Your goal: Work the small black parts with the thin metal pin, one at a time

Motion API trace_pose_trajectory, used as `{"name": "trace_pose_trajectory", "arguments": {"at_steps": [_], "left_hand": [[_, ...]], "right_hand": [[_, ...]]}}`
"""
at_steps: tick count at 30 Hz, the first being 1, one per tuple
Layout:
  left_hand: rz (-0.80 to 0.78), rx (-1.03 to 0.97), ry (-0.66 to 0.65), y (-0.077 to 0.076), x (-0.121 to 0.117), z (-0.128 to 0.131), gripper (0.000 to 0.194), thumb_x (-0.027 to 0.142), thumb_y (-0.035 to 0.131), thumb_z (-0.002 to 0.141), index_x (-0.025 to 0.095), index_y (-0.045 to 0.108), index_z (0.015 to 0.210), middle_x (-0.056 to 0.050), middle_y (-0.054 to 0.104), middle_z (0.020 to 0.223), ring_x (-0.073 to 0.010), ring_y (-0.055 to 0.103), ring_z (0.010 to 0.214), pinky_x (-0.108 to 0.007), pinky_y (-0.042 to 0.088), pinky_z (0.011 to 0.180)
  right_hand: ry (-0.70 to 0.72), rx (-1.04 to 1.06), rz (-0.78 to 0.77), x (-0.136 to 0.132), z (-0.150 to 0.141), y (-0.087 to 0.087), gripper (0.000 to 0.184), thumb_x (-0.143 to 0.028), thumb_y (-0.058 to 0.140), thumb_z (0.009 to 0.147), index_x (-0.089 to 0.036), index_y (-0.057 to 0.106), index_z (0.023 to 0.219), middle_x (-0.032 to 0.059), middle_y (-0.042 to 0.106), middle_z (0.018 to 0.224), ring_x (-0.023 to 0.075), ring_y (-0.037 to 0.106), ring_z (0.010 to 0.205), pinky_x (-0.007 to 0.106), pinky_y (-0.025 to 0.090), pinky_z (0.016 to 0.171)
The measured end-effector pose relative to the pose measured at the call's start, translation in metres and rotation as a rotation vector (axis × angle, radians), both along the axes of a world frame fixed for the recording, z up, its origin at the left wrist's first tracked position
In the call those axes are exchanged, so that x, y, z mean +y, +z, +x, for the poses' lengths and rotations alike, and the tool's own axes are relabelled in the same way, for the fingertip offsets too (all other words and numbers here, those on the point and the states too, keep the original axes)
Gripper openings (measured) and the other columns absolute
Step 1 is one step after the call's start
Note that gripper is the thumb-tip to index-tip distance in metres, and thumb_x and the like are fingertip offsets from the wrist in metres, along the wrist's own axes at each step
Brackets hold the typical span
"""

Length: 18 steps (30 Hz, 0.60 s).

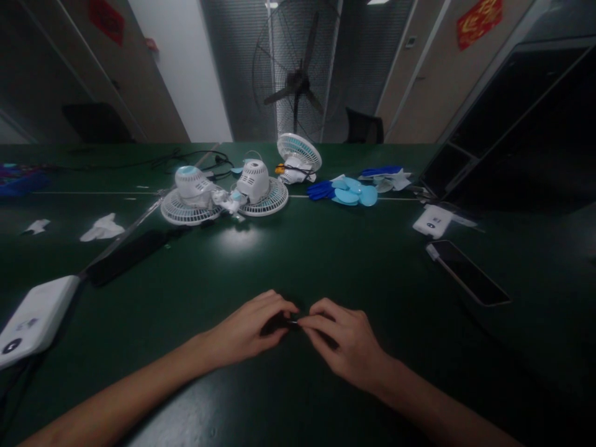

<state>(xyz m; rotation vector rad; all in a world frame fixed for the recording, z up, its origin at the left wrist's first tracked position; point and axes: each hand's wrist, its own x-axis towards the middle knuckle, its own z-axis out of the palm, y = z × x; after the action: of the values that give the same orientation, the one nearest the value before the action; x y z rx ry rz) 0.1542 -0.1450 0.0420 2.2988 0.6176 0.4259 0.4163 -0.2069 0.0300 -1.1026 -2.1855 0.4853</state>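
Near the front middle of the table, my left hand [254,326] and my right hand [344,335] almost meet at the fingertips. Between them shows a small, thin, shiny piece [293,321], too small and dim to name. The thumb and fingers of my right hand pinch its right end. My left hand curls around the other side, its thumb and forefinger bent toward the piece; dark shadow hides exactly what they grip. Both forearms come in low over the green table [209,273].
Beyond my hands lie two white fans [193,192] [263,192], with a third fan [298,155] behind. Light-blue fan blades [354,191] and blue gloves [321,189] sit right of them. A phone [468,273] and white power banks [37,320] [433,221] flank the work area.
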Motion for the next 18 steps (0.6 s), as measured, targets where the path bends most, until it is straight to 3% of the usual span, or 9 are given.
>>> {"name": "trace_pose_trajectory", "arguments": {"at_steps": [3, 5, 12, 15, 18], "left_hand": [[0.091, 0.044, -0.060, 0.005, 0.014, -0.013, 0.030, 0.018, 0.055, 0.106, 0.025, 0.061, 0.134, -0.009, 0.067, 0.122, -0.0228, 0.063, 0.114, -0.039, 0.053, 0.101], [0.152, 0.071, -0.020, 0.005, 0.032, -0.029, 0.031, 0.021, 0.052, 0.108, 0.027, 0.061, 0.137, -0.009, 0.066, 0.128, -0.0232, 0.063, 0.119, -0.040, 0.052, 0.106], [0.279, 0.147, 0.403, -0.010, 0.112, -0.111, 0.035, 0.041, 0.047, 0.109, 0.025, 0.064, 0.136, -0.011, 0.065, 0.130, -0.0287, 0.062, 0.118, -0.046, 0.053, 0.103], [0.247, 0.142, 0.529, -0.015, 0.131, -0.142, 0.042, 0.049, 0.050, 0.106, 0.023, 0.065, 0.135, -0.012, 0.066, 0.130, -0.0298, 0.064, 0.112, -0.045, 0.056, 0.097], [0.113, 0.126, 0.597, -0.012, 0.138, -0.168, 0.054, 0.055, 0.054, 0.102, 0.024, 0.059, 0.145, -0.011, 0.066, 0.135, -0.0279, 0.067, 0.105, -0.041, 0.058, 0.091]], "right_hand": [[-0.036, 0.028, -0.016, 0.001, 0.002, 0.003, 0.021, -0.020, 0.059, 0.105, -0.025, 0.075, 0.118, 0.0035, 0.068, 0.104, 0.0138, 0.067, 0.081, 0.026, 0.051, 0.071], [-0.042, 0.042, -0.039, 0.002, 0.003, 0.006, 0.021, -0.019, 0.059, 0.105, -0.025, 0.075, 0.118, 0.0033, 0.068, 0.104, 0.0136, 0.067, 0.081, 0.026, 0.051, 0.070], [-0.026, 0.083, -0.093, 0.001, 0.005, 0.009, 0.021, -0.020, 0.059, 0.105, -0.023, 0.075, 0.117, 0.0043, 0.068, 0.104, 0.0136, 0.065, 0.078, 0.025, 0.052, 0.065], [-0.028, 0.077, -0.095, 0.001, 0.005, 0.008, 0.020, -0.021, 0.059, 0.105, -0.023, 0.075, 0.118, 0.0043, 0.068, 0.105, 0.0138, 0.065, 0.079, 0.025, 0.053, 0.066], [-0.030, 0.081, -0.093, 0.002, 0.004, 0.007, 0.020, -0.020, 0.059, 0.105, -0.023, 0.075, 0.118, 0.0045, 0.068, 0.105, 0.0141, 0.066, 0.080, 0.026, 0.054, 0.067]]}}
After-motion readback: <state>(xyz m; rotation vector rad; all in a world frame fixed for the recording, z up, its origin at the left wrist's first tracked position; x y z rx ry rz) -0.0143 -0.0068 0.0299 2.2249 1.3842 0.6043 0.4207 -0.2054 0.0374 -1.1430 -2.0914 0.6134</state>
